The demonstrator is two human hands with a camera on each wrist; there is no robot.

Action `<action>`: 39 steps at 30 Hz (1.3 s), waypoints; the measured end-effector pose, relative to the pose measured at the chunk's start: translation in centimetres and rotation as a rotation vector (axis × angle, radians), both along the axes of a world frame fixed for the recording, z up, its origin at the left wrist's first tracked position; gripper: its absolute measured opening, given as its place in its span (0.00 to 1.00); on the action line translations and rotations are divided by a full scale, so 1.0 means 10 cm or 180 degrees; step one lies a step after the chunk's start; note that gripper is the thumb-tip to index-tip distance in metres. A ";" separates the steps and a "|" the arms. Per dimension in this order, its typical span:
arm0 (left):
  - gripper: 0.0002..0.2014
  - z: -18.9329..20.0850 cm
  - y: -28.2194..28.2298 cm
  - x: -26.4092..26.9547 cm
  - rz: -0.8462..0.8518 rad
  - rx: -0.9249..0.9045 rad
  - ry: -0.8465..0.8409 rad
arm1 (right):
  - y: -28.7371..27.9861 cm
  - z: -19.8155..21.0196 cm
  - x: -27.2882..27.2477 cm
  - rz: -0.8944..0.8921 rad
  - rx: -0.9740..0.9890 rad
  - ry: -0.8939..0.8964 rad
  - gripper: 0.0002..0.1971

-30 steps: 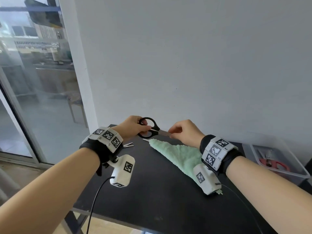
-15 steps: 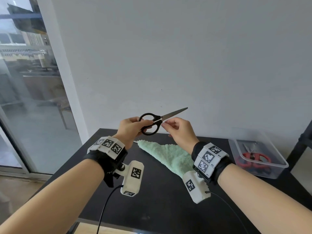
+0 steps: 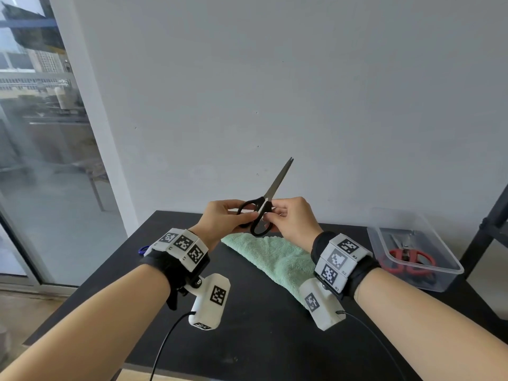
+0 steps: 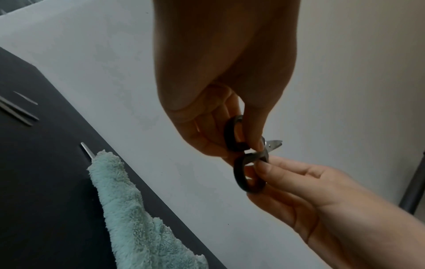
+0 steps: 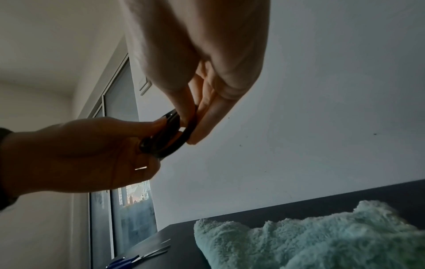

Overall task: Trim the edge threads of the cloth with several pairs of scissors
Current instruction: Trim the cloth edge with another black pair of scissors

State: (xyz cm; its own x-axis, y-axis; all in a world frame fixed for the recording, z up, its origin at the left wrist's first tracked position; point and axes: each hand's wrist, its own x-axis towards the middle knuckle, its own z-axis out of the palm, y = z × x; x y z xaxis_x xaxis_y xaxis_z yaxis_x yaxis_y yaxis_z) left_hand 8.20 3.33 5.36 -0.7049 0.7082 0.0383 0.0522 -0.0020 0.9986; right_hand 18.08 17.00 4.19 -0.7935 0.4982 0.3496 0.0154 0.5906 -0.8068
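Note:
Black-handled scissors (image 3: 259, 213) are held in the air above the table's far edge, with the closed blades (image 3: 278, 180) pointing up and to the right. My left hand (image 3: 247, 215) pinches the upper handle loop (image 4: 234, 134). My right hand (image 3: 270, 215) pinches the lower loop (image 4: 249, 174) between thumb and fingers. In the right wrist view both hands meet on the scissors handles (image 5: 170, 138). The pale green fluffy cloth (image 3: 269, 257) lies on the black table (image 3: 261, 339) just below the hands, untouched.
A clear plastic box (image 3: 450, 268) at the right holds red-handled scissors (image 3: 409, 261). Blue-handled scissors (image 3: 143, 249) lie at the table's left, near other bare blades (image 4: 18, 111). A metal tip (image 4: 86, 150) pokes out from under the cloth's end. The wall stands close behind; a dark frame at the right.
The black scissors rose from the table by the cloth. Their blades swung from pointing right to pointing up. My right hand shifted from the blade to the lower handle loop.

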 end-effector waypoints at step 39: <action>0.03 -0.06 0.22 -0.02 0.0406 0.0570 -0.1289 | 0.05 0.00 0.27 0.0275 -0.0272 -0.0384 0.04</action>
State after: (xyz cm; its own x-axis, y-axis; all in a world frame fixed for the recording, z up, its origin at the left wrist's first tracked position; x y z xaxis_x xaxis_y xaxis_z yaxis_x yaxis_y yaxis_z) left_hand 7.98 5.53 4.72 -0.7695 0.6222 -0.1443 -0.3311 -0.1954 0.9231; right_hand 20.79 17.52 4.18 -0.8682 0.4502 0.2085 0.0673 0.5232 -0.8495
